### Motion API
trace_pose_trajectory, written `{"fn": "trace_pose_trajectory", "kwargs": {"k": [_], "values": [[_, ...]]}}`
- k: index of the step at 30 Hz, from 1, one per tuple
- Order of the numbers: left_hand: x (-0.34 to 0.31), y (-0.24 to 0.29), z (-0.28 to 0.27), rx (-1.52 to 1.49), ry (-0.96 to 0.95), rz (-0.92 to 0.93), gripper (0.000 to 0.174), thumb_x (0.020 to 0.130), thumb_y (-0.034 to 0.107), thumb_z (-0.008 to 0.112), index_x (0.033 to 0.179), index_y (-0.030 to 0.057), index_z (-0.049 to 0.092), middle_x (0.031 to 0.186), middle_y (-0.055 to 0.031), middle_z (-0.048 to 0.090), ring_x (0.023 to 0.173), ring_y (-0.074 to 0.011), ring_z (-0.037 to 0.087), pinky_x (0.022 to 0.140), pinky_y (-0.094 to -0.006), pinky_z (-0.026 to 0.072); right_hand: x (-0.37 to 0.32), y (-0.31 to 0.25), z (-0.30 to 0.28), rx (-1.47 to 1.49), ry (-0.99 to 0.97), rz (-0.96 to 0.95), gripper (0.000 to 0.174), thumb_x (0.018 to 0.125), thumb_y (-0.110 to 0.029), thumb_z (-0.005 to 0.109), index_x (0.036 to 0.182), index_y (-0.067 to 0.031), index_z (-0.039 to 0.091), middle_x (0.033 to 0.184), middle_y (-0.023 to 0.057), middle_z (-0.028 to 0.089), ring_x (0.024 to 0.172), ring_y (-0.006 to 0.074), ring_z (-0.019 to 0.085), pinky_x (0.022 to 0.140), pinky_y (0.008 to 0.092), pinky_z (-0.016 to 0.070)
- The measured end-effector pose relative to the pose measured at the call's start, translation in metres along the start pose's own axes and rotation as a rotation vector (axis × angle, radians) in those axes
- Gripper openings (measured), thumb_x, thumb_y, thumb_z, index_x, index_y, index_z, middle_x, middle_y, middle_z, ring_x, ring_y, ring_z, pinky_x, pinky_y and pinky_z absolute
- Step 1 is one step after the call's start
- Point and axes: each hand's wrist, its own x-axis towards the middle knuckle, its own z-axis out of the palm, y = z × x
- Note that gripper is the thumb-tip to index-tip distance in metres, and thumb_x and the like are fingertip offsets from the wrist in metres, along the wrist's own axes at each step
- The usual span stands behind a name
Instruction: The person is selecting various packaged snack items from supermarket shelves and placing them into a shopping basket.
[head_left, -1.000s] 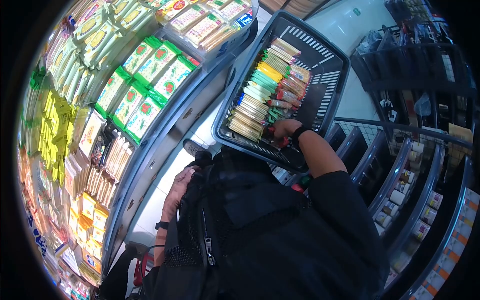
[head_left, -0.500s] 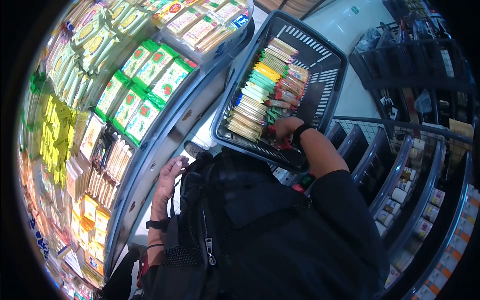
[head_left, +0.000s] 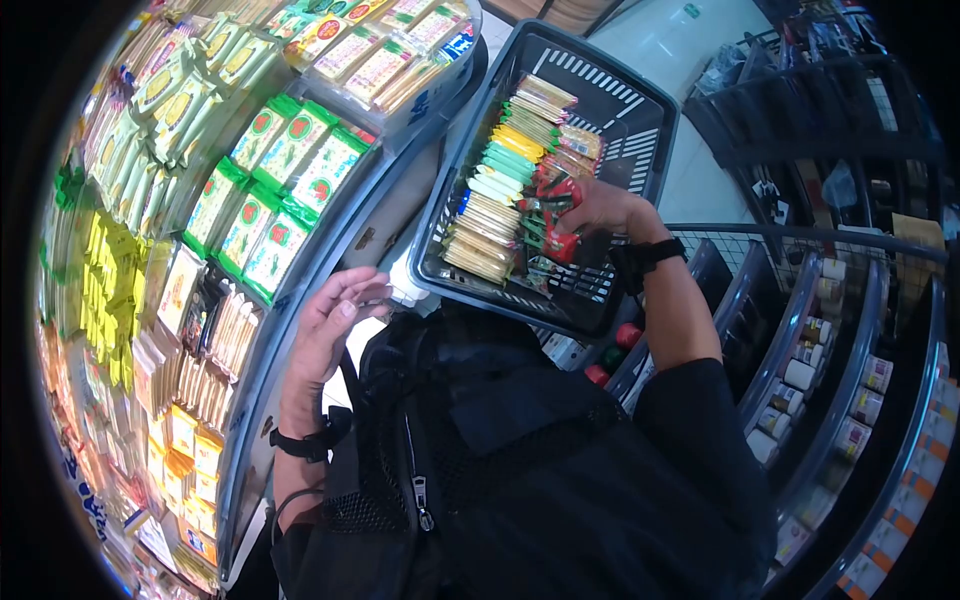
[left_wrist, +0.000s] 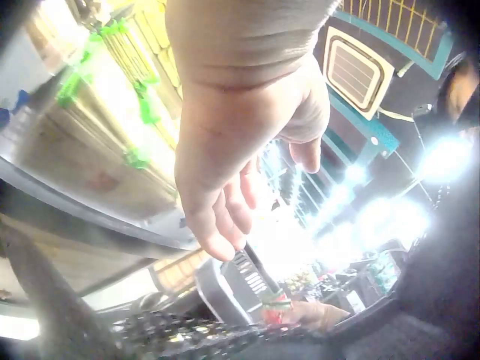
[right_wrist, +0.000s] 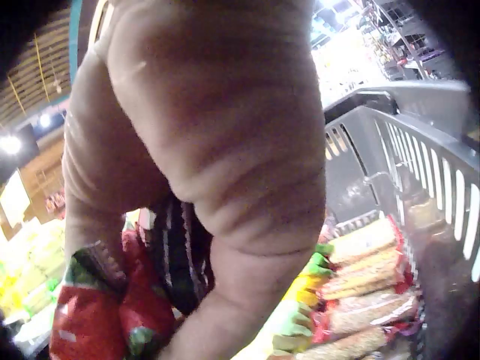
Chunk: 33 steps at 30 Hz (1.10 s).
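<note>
My right hand [head_left: 610, 208] holds several red and green packets [head_left: 562, 215] above the grey basket [head_left: 640, 165]. In the right wrist view, the fingers and thumb of the hand [right_wrist: 202, 142] curl round red packets [right_wrist: 90, 319]. Rows of wrapped packs [head_left: 487, 222] stand in the basket, beige, yellow, green and white. My left hand [head_left: 335, 315] hangs between the shelf and my body, holding nothing. Its fingers are loosely bent in the left wrist view, where the hand [left_wrist: 240, 142] is beside the shelf packets.
To the left, a curved shelf [head_left: 300, 290] carries green-edged packs [head_left: 265, 225], yellow packets [head_left: 105, 290] and orange ones. Dark racks [head_left: 780, 300] with small jars stand on the right. Red balls [head_left: 628, 336] lie below the basket's near edge.
My right hand has risen from the basket's near end with the red packets. My left hand has moved up, its fingers spreading. The basket appears slightly farther left.
</note>
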Motion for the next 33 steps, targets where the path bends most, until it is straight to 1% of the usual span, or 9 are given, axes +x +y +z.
{"fn": "trace_pose_trajectory", "kwargs": {"k": [3,6,8,10,12,15,17,26,33], "values": [[0.014,0.013,0.026,-0.036,-0.140,-0.041,0.071,0.086,0.038,0.065,0.140,0.0031,0.037,0.134,-0.0170,0.050,0.123,-0.0289,0.049,0.098,-0.0424,0.0442,-0.022,-0.036,0.027,0.173,0.063,-0.346,0.049,0.071,-0.006,0.077,0.116,-0.0055,0.059,0.100,0.0004,0.065,0.092,0.0117,0.061,0.077,0.0276,0.0521],[0.029,0.010,0.043,-0.148,-0.231,-0.036,0.079,0.088,0.035,0.065,0.148,0.0057,0.023,0.140,-0.0181,0.042,0.128,-0.0309,0.044,0.099,-0.0433,0.0458,-0.038,-0.066,0.070,0.205,0.050,-0.450,0.048,0.072,-0.008,0.077,0.116,-0.0041,0.058,0.098,-0.0006,0.066,0.089,0.0110,0.062,0.076,0.0277,0.0516],[0.038,0.007,0.058,-0.260,-0.228,-0.052,0.082,0.088,0.037,0.065,0.149,0.0065,0.021,0.141,-0.0174,0.040,0.129,-0.0311,0.043,0.099,-0.0434,0.0458,-0.033,-0.071,0.099,-0.056,0.097,-0.639,0.045,0.073,-0.010,0.076,0.112,-0.0019,0.056,0.089,0.0042,0.067,0.082,0.0172,0.065,0.074,0.0301,0.0512],[0.044,0.000,0.065,-0.402,-0.216,-0.081,0.079,0.090,0.043,0.062,0.148,0.0071,0.022,0.139,-0.0165,0.041,0.126,-0.0299,0.046,0.100,-0.0454,0.0455,-0.020,-0.066,0.139,-0.257,0.413,-0.848,0.040,0.075,-0.012,0.074,0.108,-0.0009,0.054,0.090,0.0137,0.065,0.084,0.0294,0.066,0.075,0.0352,0.0502],[0.049,-0.007,0.067,-0.534,-0.184,-0.134,0.077,0.090,0.046,0.060,0.146,0.0060,0.026,0.137,-0.0162,0.043,0.125,-0.0294,0.047,0.100,-0.0458,0.0454,-0.027,-0.072,0.167,-0.206,0.308,-0.667,0.045,0.077,-0.012,0.072,0.115,-0.0010,0.050,0.102,0.0161,0.061,0.095,0.0250,0.063,0.082,0.0339,0.0485],[0.048,-0.009,0.060,-0.671,-0.133,-0.179,0.077,0.090,0.056,0.052,0.142,0.0025,0.033,0.134,-0.0147,0.048,0.123,-0.0285,0.049,0.103,-0.0430,0.0426,-0.023,-0.066,0.202,-0.461,0.403,-0.779,0.055,0.076,-0.016,0.072,0.121,-0.0023,0.043,0.114,0.0217,0.053,0.106,0.0413,0.053,0.092,0.0456,0.0438],[0.048,-0.005,0.062,-0.716,-0.135,-0.159,0.080,0.089,0.060,0.051,0.142,0.0017,0.034,0.135,-0.0153,0.048,0.124,-0.0274,0.049,0.106,-0.0414,0.0388,-0.023,-0.070,0.202,-0.465,0.389,-0.778,0.057,0.075,-0.017,0.073,0.121,-0.0017,0.043,0.114,0.0217,0.052,0.109,0.0413,0.052,0.094,0.0461,0.0425],[0.049,0.005,0.059,-0.542,-0.059,-0.108,0.073,0.079,0.027,0.064,0.142,0.0013,0.036,0.136,-0.0162,0.047,0.124,-0.0276,0.049,0.107,-0.0387,0.0391,-0.028,-0.069,0.199,-0.647,0.381,-0.858,0.078,0.070,-0.024,0.078,0.133,-0.0019,0.038,0.132,0.0174,0.037,0.130,0.0380,0.031,0.109,0.0465,0.0284],[0.048,-0.001,0.056,-0.476,-0.055,-0.085,0.079,0.073,0.023,0.071,0.141,0.0003,0.037,0.133,-0.0164,0.049,0.122,-0.0295,0.051,0.106,-0.0404,0.0403,-0.030,-0.068,0.200,-0.684,0.394,-0.860,0.079,0.069,-0.025,0.079,0.133,-0.0013,0.039,0.132,0.0176,0.037,0.131,0.0386,0.030,0.111,0.0457,0.0250]]}}
